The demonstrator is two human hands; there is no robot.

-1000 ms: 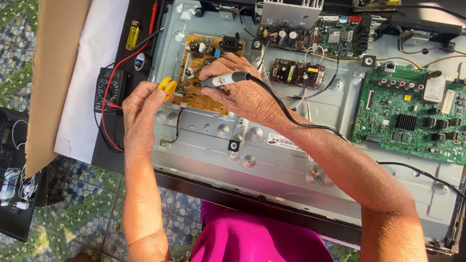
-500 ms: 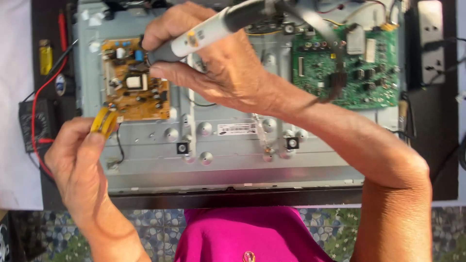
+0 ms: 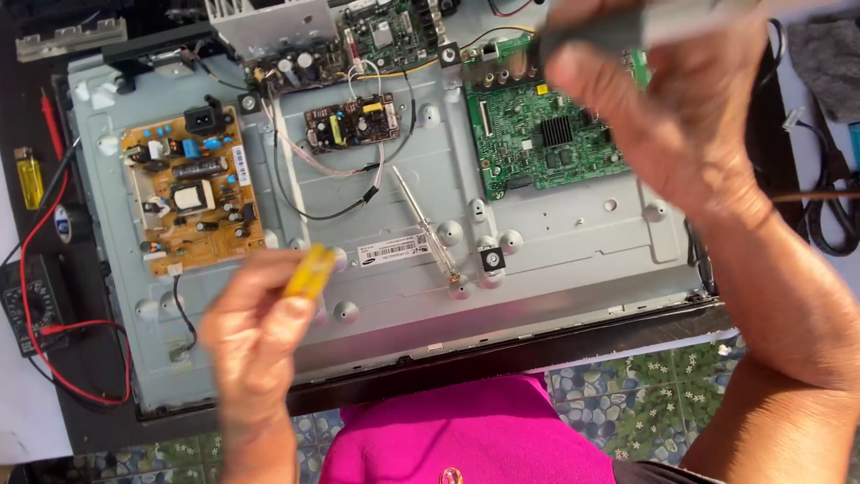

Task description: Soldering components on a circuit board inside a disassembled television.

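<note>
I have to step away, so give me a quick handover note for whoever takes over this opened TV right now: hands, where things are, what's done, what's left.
Left hand: raised over the panel's lower left, pinching a small yellow tool.
Right hand: lifted at upper right, gripping a grey tool handle, blurred; its tip is not visible.
Things: the back cover is off, so the metal chassis is exposed. Orange power board at left, green main board at right, small board between them. A thin metal probe lies loose mid-panel. Multimeter with red lead at far left, yellow lighter above it.
Done: set opened, boards in place.
Left: neither tool touches a board.
</note>
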